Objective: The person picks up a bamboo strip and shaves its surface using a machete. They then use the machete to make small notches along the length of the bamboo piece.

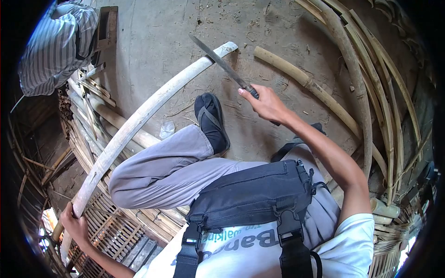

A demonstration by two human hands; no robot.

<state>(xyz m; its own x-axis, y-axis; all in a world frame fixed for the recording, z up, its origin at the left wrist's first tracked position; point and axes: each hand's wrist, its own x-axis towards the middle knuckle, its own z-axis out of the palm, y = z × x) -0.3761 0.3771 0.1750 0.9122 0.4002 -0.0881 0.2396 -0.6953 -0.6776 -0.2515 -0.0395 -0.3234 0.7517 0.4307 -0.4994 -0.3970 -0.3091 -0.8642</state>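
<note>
One long pale pole (139, 120): near end low at your left, far tip out over concrete floor (153, 41), slanting past your bent knee, likely so tip sits within blade reach. Curved strips (371, 83) heaped at your right, too many to count. One thicker cane (301, 78) lies apart. One knife (218, 60): edge laid on pole tip. Your left hand (74, 224) wrapped round pole's near end, steadying. Your right hand (269, 105) clenched on knife handle.

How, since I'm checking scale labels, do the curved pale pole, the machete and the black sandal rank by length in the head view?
1. curved pale pole, by far
2. machete
3. black sandal
Machete and sandal look close; fisheye bending and differing nearness make that order unsure.
</note>
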